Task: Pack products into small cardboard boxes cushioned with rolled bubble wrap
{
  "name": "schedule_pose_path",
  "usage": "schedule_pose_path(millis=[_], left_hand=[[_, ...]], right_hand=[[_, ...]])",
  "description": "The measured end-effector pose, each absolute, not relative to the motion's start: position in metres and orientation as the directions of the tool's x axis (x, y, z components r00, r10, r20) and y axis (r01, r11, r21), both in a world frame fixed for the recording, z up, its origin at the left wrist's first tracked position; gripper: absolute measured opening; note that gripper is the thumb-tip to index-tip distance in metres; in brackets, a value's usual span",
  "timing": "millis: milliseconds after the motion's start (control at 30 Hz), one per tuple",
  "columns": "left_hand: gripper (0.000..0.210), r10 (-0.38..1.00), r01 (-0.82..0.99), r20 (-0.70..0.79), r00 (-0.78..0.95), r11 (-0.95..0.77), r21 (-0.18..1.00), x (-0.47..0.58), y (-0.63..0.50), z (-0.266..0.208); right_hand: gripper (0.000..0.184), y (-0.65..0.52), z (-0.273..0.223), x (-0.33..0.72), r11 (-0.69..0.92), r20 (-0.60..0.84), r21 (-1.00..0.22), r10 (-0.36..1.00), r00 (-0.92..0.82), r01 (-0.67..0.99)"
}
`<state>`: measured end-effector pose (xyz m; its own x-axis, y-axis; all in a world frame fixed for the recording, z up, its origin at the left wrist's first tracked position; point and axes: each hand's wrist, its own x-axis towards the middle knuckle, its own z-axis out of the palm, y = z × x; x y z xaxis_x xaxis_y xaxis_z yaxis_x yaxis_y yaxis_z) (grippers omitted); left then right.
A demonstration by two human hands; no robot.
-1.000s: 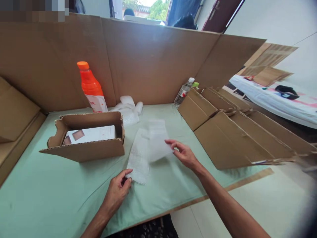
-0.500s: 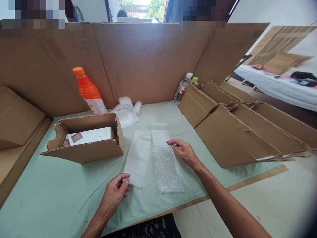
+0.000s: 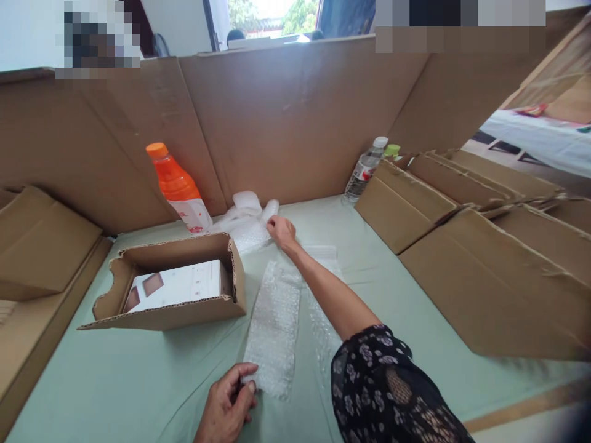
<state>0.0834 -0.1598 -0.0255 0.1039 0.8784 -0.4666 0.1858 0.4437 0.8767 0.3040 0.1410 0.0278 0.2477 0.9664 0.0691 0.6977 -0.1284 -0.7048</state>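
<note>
A strip of bubble wrap (image 3: 273, 329) lies flat on the green cloth. My left hand (image 3: 229, 400) has its thumb and bent fingers closed at the strip's lower left corner. Farther back, my right hand (image 3: 282, 232) is reached out, its fingers pinched at the right edge of a loose heap of bubble wrap (image 3: 249, 231). What lies between those fingertips is partly hidden. Under my right forearm a second strip of bubble wrap (image 3: 322, 317) lies beside the first, mostly covered by the arm.
To the left stands an open cardboard box (image 3: 203, 314) with a white printed box (image 3: 178, 285) inside. An orange bottle (image 3: 178, 181) leans behind it. Several cardboard boxes (image 3: 489, 283) line the right, near a clear water bottle (image 3: 366, 169). A cardboard wall (image 3: 300, 123) closes off the back.
My right hand has moved from beside the second strip forward and left to the bubble wrap heap. My left hand stays at its strip's corner. The view has shifted.
</note>
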Motion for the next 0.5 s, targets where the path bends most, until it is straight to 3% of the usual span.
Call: schedule_pose_path(millis=[267,400,500], left_hand=[[0.059,0.842,0.197,-0.512,0.167,0.48,0.855,0.073,-0.157,-0.027],[0.057,0.842,0.214,-0.511,0.174,0.474,0.854,0.071,-0.156,-0.028],[0.055,0.862,0.234,-0.488,0.137,0.451,0.861,0.073,-0.156,-0.024]], right_hand=[[0.024,0.035,0.052,0.385,0.006,0.209,-0.865,0.913,0.35,0.502],[0.032,-0.056,0.041,0.427,-0.089,0.049,-0.968,0.848,0.528,0.234],[0.038,-0.124,0.027,0.444,-0.299,-0.164,-0.923,0.875,0.455,0.241]])
